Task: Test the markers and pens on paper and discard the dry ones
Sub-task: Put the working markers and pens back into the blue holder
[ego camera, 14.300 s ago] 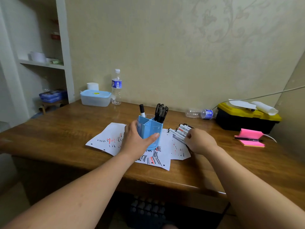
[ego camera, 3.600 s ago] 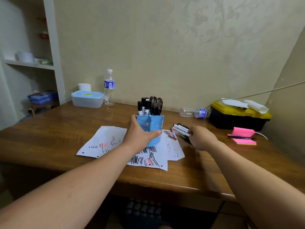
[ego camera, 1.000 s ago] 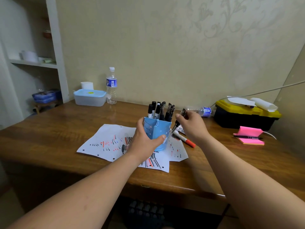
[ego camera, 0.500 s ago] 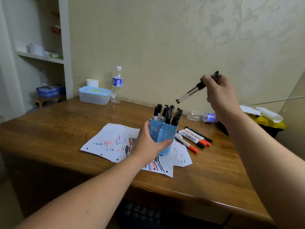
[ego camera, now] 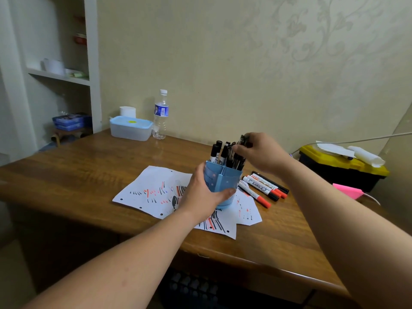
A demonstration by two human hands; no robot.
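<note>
Down from its raised position, the right hand (ego camera: pixel 260 152) now pinches a bunch of black pens (ego camera: pixel 236 161) standing almost upright in the right compartment of the blue pen holder (ego camera: pixel 223 181). On the wooden table (ego camera: pixel 89 175), scribbled test sheets (ego camera: pixel 151 188) lie under the holder, which the left hand (ego camera: pixel 200 195) grips round its side. Loose markers (ego camera: pixel 263 188) lie just right of it, slanting far-left to near-right, nearer the right hand; their labels are unreadable.
</note>
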